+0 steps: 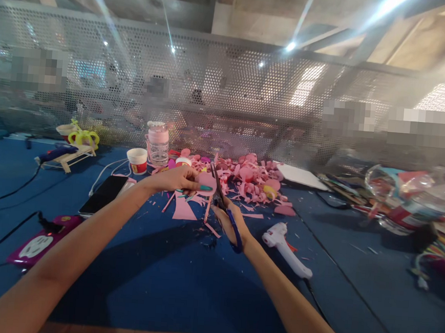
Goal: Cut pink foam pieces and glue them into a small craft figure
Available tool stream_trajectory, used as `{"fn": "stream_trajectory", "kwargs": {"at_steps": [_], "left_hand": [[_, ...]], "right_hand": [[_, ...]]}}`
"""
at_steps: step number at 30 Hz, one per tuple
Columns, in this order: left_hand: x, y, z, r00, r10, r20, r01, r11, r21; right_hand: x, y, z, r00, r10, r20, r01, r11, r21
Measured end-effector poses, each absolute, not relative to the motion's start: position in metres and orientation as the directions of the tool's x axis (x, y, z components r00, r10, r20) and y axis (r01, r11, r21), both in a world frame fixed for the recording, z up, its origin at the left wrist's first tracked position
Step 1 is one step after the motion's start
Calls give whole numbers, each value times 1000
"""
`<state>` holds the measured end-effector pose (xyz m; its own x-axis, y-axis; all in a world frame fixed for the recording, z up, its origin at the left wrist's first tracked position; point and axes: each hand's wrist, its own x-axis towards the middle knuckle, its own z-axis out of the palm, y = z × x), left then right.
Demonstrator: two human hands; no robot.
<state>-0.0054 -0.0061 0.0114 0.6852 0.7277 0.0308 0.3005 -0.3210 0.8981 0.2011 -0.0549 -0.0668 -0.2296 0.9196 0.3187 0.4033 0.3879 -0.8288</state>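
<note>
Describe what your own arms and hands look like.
Both forearms are bare, with no sleeve, watch or bracelet showing. The left hand is ungloved, with long teal-green nails. The right hand is ungloved too; its nails are too unclear to judge.

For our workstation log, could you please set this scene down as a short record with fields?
Left hand: pinches a round pink piece
Right hand: holds scissors with blue handles, blades close to the piece; whether they touch it is unclear
Surface: blue table
Beyond the hands: heap of pink scraps
Left side: paper cup, bottle, phone, purple power strip
Right side: white glue gun, lying down
</note>
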Motion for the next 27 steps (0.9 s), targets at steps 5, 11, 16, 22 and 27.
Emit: {"fn": "stream_trajectory", "kwargs": {"at_steps": [5,11,16,22,27], "left_hand": [[-9,-5,12,696,717,26,322,-345,882],[-11,-6,14,750,661,10,334,-392,857],[-11,-9,17,753,658,7,351,-411,841],[-13,-6,15,753,658,-7,357,-399,845],[-16,-2,11,776,631,-20,346,-399,849]], "right_hand": [[202,-54,-67,-243,921,304,444,385,-809],[201,-55,-66,-262,917,301,454,392,-800],[201,-56,-63,-258,931,258,478,355,-803],[201,-56,-62,-290,925,247,488,365,-793],[202,-54,-65,-305,921,241,504,371,-780]]}}
